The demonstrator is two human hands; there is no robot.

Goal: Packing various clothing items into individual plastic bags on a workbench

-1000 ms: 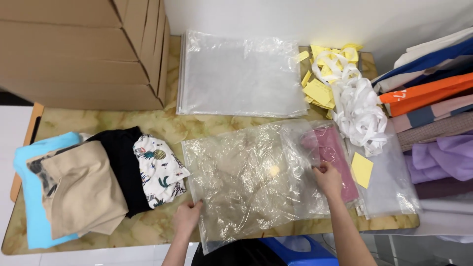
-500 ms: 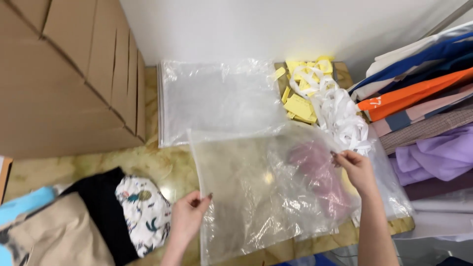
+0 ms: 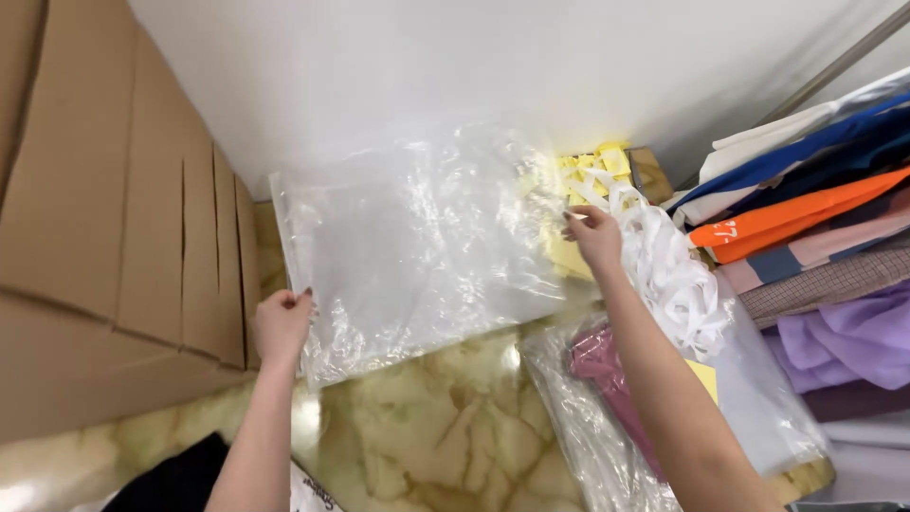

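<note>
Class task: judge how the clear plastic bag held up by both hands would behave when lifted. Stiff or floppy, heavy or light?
The clear plastic bag probably flops: it wrinkles between the left hand and right hand. It looks empty, so likely light. Its glossy film may be slippery.

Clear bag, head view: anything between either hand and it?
Nothing visible. The left hand grips the clear plastic bag at its lower left corner, and the right hand pinches its right edge, just in front of the yellow paper pieces and white strips. Both hands touch it directly.
</note>
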